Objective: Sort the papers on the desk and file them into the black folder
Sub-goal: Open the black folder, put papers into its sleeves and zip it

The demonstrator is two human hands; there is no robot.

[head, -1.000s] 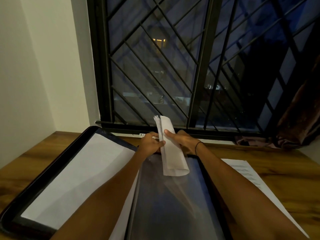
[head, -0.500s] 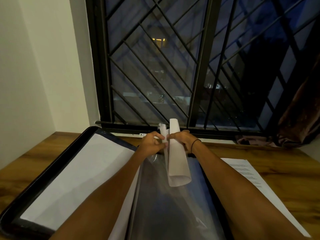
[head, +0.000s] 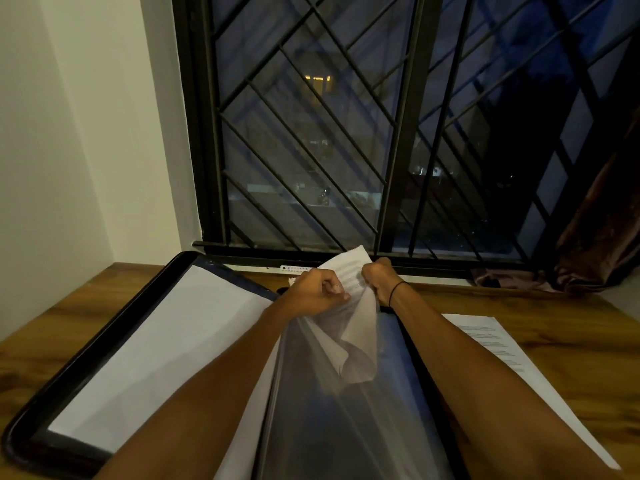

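While my left hand (head: pixel 317 292) grips the clear sleeve (head: pixel 332 403), my right hand (head: pixel 377 280) clutches the curled paper (head: pixel 356 327) between them.

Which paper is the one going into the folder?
Find the open black folder on the wooden desk under the barred window. At its far end, both hands grip a curled sheet over a clear sleeve. It alone is bent and lifted; the other papers lie flat.
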